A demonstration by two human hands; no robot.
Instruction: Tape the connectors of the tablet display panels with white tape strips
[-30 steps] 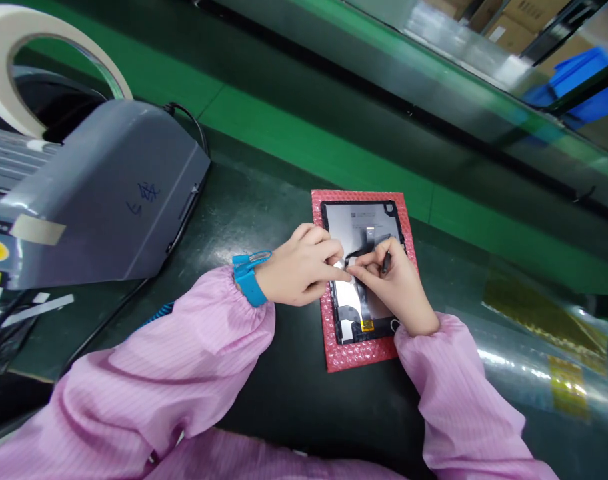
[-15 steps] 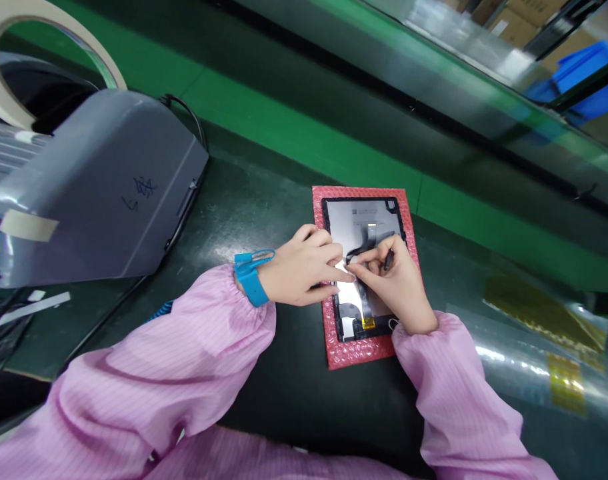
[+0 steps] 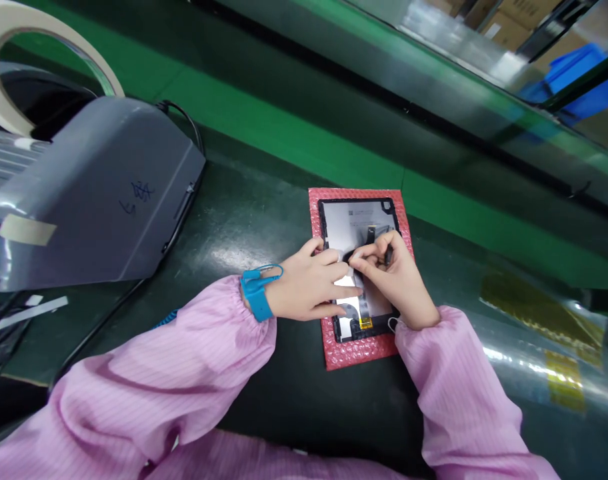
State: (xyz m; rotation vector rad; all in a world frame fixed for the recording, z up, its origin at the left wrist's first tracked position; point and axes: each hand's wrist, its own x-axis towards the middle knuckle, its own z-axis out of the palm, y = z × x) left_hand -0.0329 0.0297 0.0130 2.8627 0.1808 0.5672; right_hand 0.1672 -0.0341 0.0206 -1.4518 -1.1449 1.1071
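Note:
A tablet screen point(image 3: 333, 223) lies back side up, with a silvery back and a black frame. Beneath it is a sheet of red bubble wrap point(image 3: 341, 357). Over the screen's left part rests my left hand point(image 3: 314, 281), fingers spread and partly bent, a blue wrist strap point(image 3: 258, 297) on its wrist. My right hand point(image 3: 391, 273) is closed above the middle, thumb and forefinger pinched beside a dark flex cable point(image 3: 371, 233). What the pinch holds is hidden. Some small dark object shows between its other fingers. Yellow tape point(image 3: 366, 323) sits at the cable's lower end.
To the left stands a grey machine point(image 3: 99, 193) with a cable, and a large roll of tape point(image 3: 59, 27) behind it. Amber film point(image 3: 539, 320) lies on the green bench at right. Beyond the back ledge are a blue bin point(image 3: 584, 77) and cardboard boxes.
My left hand has shifted slightly right and down across the screen, its fingers spreading more. My right hand keeps its pinch at nearly the same place. The view has moved a little.

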